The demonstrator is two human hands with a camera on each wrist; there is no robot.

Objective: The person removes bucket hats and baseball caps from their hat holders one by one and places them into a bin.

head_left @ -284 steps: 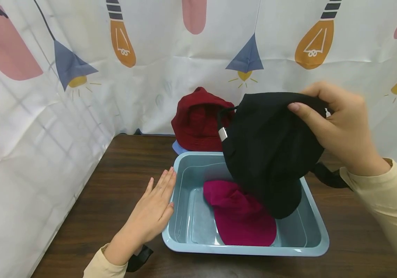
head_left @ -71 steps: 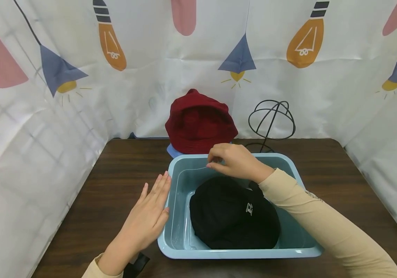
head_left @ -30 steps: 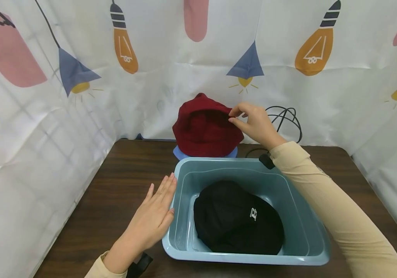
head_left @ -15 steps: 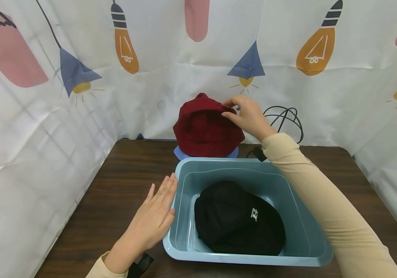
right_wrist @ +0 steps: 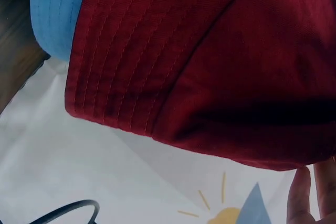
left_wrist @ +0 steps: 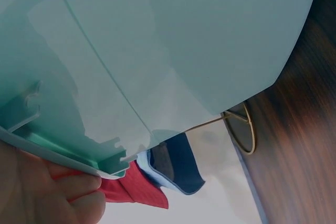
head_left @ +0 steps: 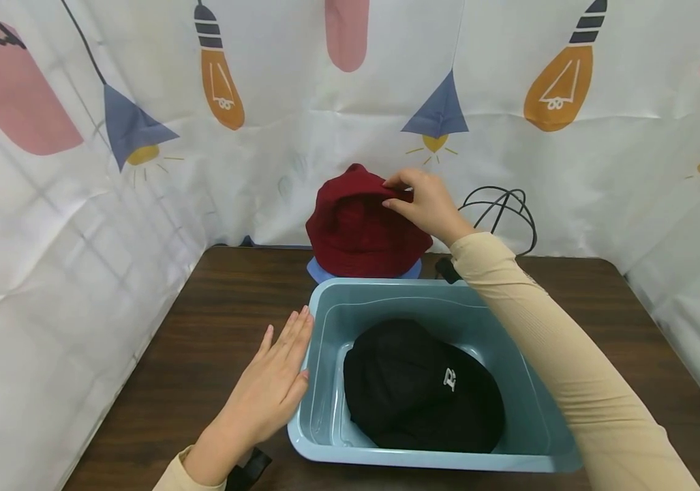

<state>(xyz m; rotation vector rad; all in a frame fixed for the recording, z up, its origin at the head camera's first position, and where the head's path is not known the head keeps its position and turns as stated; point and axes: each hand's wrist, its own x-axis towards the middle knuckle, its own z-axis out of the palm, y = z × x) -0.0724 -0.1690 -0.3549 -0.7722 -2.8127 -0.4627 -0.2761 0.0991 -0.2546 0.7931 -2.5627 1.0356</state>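
My left hand (head_left: 272, 382) lies with straight fingers along the left rim of the light blue plastic tub (head_left: 429, 458). Inside the tub is a black baseball cap (head_left: 411, 382) with a white letter on it. Behind the tub stands a dark red bucket hat (head_left: 362, 232), over a blue hat (head_left: 320, 271) whose brim peeks out below. My right hand (head_left: 429, 204) reaches to the red hat's upper right, thumb and forefinger parted at the fabric. In the right wrist view, fingertips meet the edge of the red crown.
A black wire stand (head_left: 503, 204) rises at the back right, partly behind the right forearm. The dark wooden table (head_left: 221, 307) extends on both sides of the tub. A white curtain (head_left: 251, 170) with printed lamps and bulbs hangs close behind the hats.
The black cap, earlier held over a magenta cap, now lies in the tub and covers it. My right hand then moved back and left onto the red hat; the left hand stayed.
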